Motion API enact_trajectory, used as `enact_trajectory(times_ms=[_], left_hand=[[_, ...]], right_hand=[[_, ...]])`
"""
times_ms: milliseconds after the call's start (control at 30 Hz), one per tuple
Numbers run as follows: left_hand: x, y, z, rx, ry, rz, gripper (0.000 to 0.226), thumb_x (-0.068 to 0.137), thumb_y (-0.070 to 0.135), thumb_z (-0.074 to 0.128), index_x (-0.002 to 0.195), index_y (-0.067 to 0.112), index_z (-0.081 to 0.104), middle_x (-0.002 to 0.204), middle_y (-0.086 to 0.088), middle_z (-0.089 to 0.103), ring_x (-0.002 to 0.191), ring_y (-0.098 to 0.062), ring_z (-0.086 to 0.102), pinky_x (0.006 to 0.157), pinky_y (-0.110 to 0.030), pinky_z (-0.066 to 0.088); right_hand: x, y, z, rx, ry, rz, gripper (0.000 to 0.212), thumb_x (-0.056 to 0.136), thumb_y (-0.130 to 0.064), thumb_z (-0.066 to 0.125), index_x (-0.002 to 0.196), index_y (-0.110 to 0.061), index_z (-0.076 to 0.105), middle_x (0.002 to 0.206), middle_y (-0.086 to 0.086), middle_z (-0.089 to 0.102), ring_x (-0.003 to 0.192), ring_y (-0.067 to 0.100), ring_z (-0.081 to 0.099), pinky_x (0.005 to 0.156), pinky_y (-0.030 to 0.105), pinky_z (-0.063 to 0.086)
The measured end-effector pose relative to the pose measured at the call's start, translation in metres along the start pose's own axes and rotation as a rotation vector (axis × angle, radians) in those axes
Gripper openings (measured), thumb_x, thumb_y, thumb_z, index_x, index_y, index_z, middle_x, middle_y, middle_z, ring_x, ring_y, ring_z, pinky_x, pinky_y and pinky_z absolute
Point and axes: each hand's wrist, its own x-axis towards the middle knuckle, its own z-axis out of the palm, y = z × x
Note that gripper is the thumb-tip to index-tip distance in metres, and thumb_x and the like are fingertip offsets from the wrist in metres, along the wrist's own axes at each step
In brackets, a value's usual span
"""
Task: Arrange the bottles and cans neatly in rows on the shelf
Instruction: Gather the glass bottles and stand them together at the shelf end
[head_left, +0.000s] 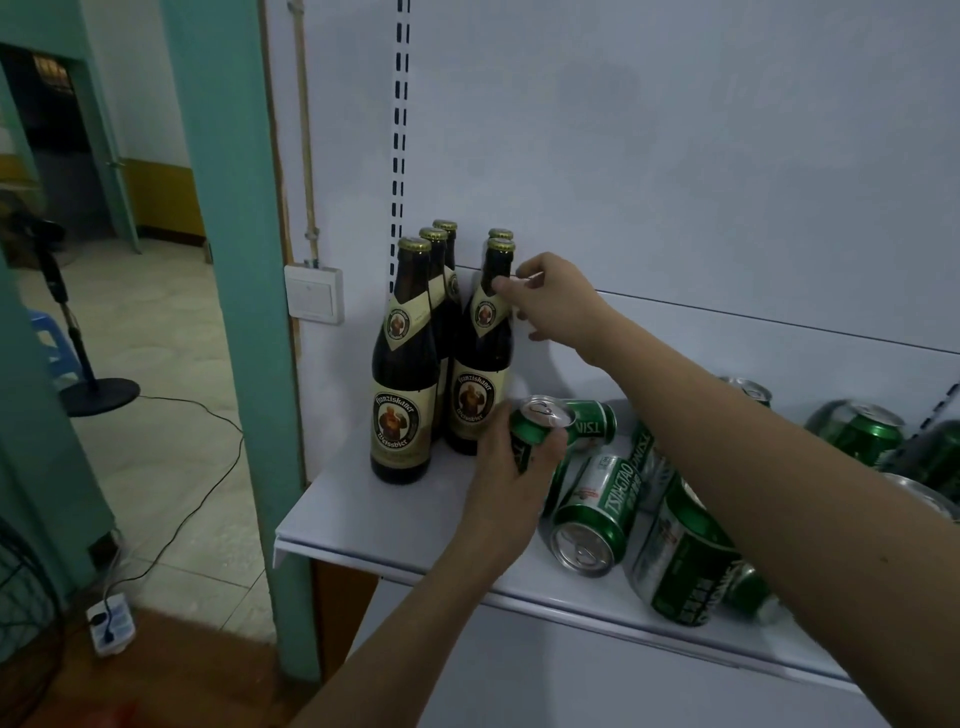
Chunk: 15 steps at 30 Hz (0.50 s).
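Observation:
Several brown beer bottles (403, 405) with cream labels stand upright in two short rows at the left end of the white shelf (358, 525). My right hand (558, 306) reaches over the cans and holds the neck of the front bottle of the right row (480, 384), thumb on the glass. My left hand (506, 499) grips a green can (530, 426), held top up just in front of that bottle. Several more green cans (595, 512) lie on their sides in a heap on the shelf to the right.
The shelf backs onto a white panel with a slotted upright (399, 156). More cans (857, 431) lie at the far right. Left of the shelf is a teal door frame (234, 260), a light switch (314, 293), and a fan stand (78, 353) with cables on the floor.

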Motion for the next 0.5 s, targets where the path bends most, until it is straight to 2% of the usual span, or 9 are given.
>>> enact_trajectory(times_ms=[100,200,267,333,433,500], left_hand=[[0.002,-0.009,0.003,-0.011,-0.061,-0.030,0.075,0.080,0.058,0.061,0.145,0.038,0.030,0.138,0.011,0.055,0.126,-0.005,0.052,0.110,-0.039,0.042],[0.005,-0.007,0.008,-0.019,-0.096,-0.024,0.067,0.089,0.043,0.064,0.145,0.036,0.027,0.140,0.007,0.053,0.125,-0.003,0.051,0.104,-0.025,0.041],[0.007,-0.003,0.013,-0.026,-0.121,-0.031,0.068,0.096,0.032,0.063,0.151,0.030,0.023,0.142,0.005,0.051,0.126,-0.004,0.050,0.105,-0.022,0.040],[0.007,0.001,0.019,-0.035,-0.134,-0.044,0.074,0.096,0.030,0.063,0.155,0.027,0.018,0.146,0.004,0.048,0.129,-0.006,0.048,0.113,-0.031,0.038],[0.007,0.014,0.021,0.037,-0.082,-0.028,0.082,0.096,0.036,0.062,0.158,0.028,0.009,0.161,0.005,0.024,0.145,-0.009,0.027,0.119,-0.028,0.024],[0.008,0.030,0.021,0.139,-0.012,0.073,0.078,0.097,0.043,0.057,0.158,0.030,0.010,0.163,0.010,0.016,0.148,-0.008,0.017,0.117,-0.027,0.019]], right_hand=[[-0.017,0.010,-0.014,-0.203,-0.169,0.065,0.037,0.098,-0.042,0.058,0.119,-0.012,0.057,0.109,0.007,0.062,0.098,0.024,0.064,0.083,0.045,0.060],[-0.033,0.025,-0.026,-0.335,-0.321,0.091,0.033,0.099,-0.042,0.056,0.117,-0.014,0.062,0.112,0.006,0.064,0.102,0.023,0.066,0.085,0.043,0.060],[-0.040,0.032,-0.034,-0.331,-0.287,0.086,0.031,0.100,-0.039,0.057,0.115,-0.014,0.065,0.112,0.008,0.065,0.102,0.023,0.067,0.085,0.044,0.060],[-0.044,0.036,-0.046,-0.286,-0.217,0.087,0.028,0.100,-0.036,0.056,0.111,-0.012,0.066,0.112,0.009,0.067,0.102,0.024,0.067,0.083,0.042,0.059],[-0.051,0.040,-0.070,-0.214,-0.146,0.093,0.025,0.100,-0.032,0.057,0.108,-0.011,0.067,0.109,0.006,0.069,0.101,0.023,0.067,0.081,0.039,0.059],[-0.057,0.040,-0.087,-0.174,-0.103,0.081,0.023,0.099,-0.029,0.057,0.106,-0.010,0.068,0.106,0.005,0.071,0.097,0.022,0.068,0.080,0.038,0.059]])
